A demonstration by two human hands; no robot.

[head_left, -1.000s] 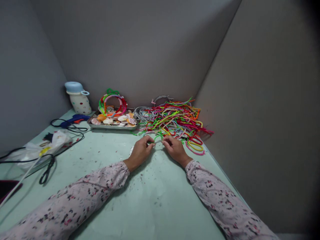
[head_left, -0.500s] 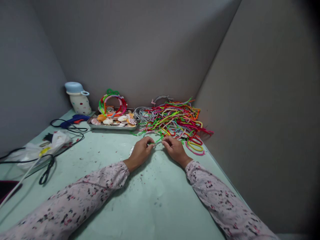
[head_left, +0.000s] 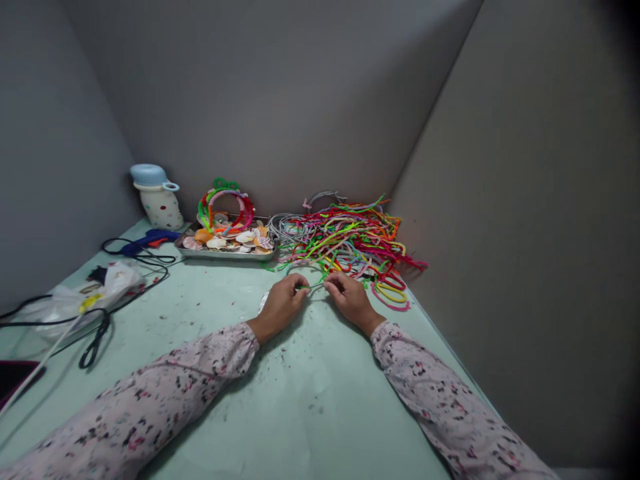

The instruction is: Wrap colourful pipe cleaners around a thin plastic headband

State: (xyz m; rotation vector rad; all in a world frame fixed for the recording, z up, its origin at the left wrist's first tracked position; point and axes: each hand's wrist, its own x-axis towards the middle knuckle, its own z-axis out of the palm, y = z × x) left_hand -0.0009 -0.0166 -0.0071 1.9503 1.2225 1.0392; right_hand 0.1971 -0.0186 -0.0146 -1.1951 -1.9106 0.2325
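Just in front of the coloured pile, my left hand (head_left: 283,301) and my right hand (head_left: 350,301) are closed in pinches a short gap apart. A thin green pipe cleaner (head_left: 317,285) spans the gap between the fingertips. It seems to lie along a thin grey wire hoop, whose far side arcs up towards the pile; the fingers hide much of both. Beyond my hands lies the tangled heap of pipe cleaners (head_left: 350,233) in red, pink, green, yellow and orange. Several coils of grey wire (head_left: 289,228) rest at its left edge.
A metal tray (head_left: 227,255) of seashells (head_left: 217,243) stands at the back, with coloured wrapped hoops (head_left: 206,208) propped on it. Farther left are a bottle (head_left: 163,207), a blue glue gun (head_left: 145,244), black cables (head_left: 103,337) and a plastic bag (head_left: 117,280). A wall borders the table's right.
Both hands stay in almost the same place. More green shows between the fingertips now, where grey wire was visible before.
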